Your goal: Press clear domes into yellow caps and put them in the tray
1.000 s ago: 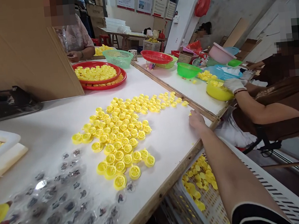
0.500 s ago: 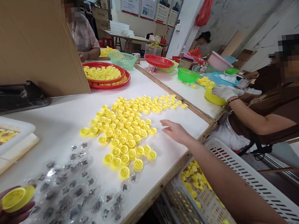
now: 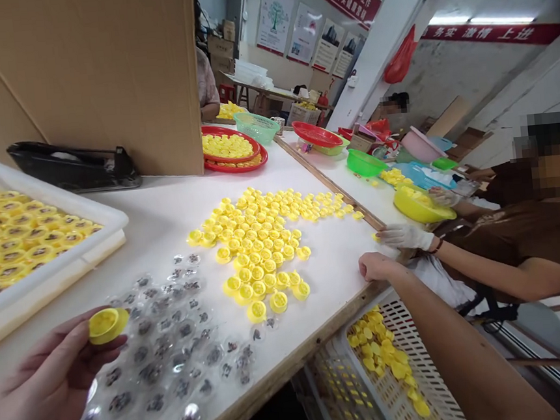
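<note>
Between the thumb and fingers of my left hand is a small round yellow case, held above clear plastic pieces with dark centres. Many yellow cases lie spread over the white table. At the table's right edge, my right hand has its fingers curled together; whatever they may hold is hidden. It is to the right of the yellow cases and near a co-worker's gloved hand.
A white tray of filled yellow cases stands at left, near a black tape dispenser and a cardboard sheet. Red trays sit behind. Below the wooden edge are crates with yellow pieces. A co-worker sits at right.
The view has shifted left. My right hand has moved toward the table's right edge, and its fingers have closed. The co-worker's gloved hand has reached toward the wooden edge. My left hand still holds the case.
</note>
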`<state>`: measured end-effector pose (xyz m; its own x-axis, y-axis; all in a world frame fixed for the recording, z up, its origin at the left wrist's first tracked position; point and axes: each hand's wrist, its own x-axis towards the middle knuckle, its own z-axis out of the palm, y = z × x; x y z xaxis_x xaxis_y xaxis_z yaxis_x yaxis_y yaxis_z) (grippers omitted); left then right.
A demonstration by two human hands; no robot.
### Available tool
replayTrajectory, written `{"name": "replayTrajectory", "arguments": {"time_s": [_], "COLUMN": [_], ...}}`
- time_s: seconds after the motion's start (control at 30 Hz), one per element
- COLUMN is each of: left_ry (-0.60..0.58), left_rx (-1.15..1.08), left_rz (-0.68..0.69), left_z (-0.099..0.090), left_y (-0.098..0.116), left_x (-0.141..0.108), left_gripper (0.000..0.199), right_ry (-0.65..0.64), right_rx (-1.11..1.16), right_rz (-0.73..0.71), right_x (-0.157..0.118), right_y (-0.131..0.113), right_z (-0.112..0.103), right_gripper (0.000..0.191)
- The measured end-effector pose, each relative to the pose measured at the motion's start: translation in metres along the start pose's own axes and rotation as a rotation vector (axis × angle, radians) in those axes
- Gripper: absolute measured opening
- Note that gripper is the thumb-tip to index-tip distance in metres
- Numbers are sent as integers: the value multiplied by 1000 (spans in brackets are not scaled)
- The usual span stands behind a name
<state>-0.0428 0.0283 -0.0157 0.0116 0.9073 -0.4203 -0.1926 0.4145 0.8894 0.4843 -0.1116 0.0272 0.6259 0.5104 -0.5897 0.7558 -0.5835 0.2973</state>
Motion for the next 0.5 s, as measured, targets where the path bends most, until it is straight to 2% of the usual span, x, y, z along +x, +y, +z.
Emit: {"name": "replayTrajectory", "arguments": {"time_s": [0.1,0.27,0.4,0.5], "left_ry": [-22,-26,-19,-16], "left_rx": [-113,-153,-141,-120], "left_rz": [15,24,14,7], "left_z": [2,6,10,11], "left_y": [1,7,9,8], "left_x": [-3,-12,-15,-15], "left_gripper": [35,46,51,56], "right_ry": [33,139,275,405], "right_rx": [-19,30,160,301], "right_rz": [29,25,-84,-199], "right_x": [3,2,-7,-10], "right_y": [-3,-5,-18,-41], "right_z": [3,6,-1,-12], "right_gripper": [31,32,29,28]}}
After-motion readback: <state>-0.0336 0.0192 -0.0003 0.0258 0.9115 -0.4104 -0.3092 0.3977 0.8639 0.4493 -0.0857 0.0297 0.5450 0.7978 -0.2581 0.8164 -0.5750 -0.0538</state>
